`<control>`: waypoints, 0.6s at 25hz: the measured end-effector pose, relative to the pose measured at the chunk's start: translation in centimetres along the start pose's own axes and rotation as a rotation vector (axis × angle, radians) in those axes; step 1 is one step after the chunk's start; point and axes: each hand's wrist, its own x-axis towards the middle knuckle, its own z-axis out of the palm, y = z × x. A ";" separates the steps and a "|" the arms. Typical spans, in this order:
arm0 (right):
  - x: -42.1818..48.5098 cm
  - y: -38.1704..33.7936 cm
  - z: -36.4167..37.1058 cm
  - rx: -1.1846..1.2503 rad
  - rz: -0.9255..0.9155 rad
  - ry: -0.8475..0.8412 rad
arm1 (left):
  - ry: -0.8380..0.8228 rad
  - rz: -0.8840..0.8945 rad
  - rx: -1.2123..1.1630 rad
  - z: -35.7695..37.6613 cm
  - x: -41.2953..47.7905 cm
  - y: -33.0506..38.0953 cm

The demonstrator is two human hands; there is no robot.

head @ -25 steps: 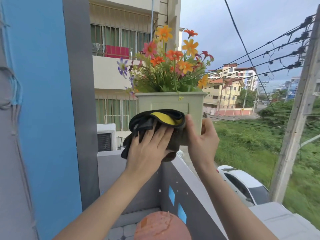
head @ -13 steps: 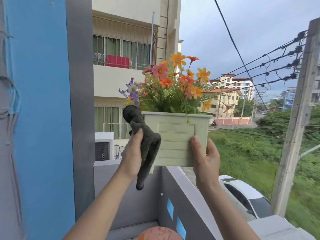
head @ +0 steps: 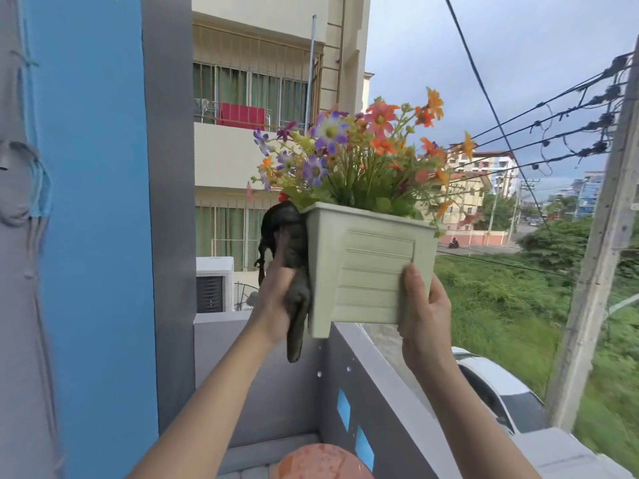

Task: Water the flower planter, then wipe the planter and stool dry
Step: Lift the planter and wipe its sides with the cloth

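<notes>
Both hands are holding the planter (head: 370, 267) aloft above the balcony wall (head: 390, 385), left hand (head: 276, 299) pressing a limp cloth (head: 294, 267) to its side, right hand (head: 427, 312) gripping the corner; looking light, rigid, possibly wet-slippery.

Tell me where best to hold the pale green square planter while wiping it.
Probably low on the right wall, from the right, as the right hand does: the pale green square planter tapers downward, and the dark cloth covers the left wall.

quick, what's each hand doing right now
Left hand: closed on the dark cloth, against the planter.
Right hand: gripping the planter.
</notes>
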 end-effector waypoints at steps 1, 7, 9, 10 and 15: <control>0.0 -0.1 -0.1 0.014 0.015 -0.015 | 0.018 -0.017 0.086 -0.4 0.5 -0.8; 0.7 -0.5 -1.0 0.154 0.020 -0.083 | 0.074 -0.255 -0.001 -1.0 1.7 -3.0; 1.0 -0.5 -1.3 0.132 0.044 -0.084 | 0.091 -0.263 -0.056 -0.6 1.4 -1.9; 1.0 -0.4 -1.2 0.098 0.071 -0.075 | 0.101 -0.227 -0.032 -0.3 1.2 -1.3; 0.9 -1.2 -1.3 -0.257 0.180 -0.113 | 0.293 0.010 0.260 0.3 0.1 0.0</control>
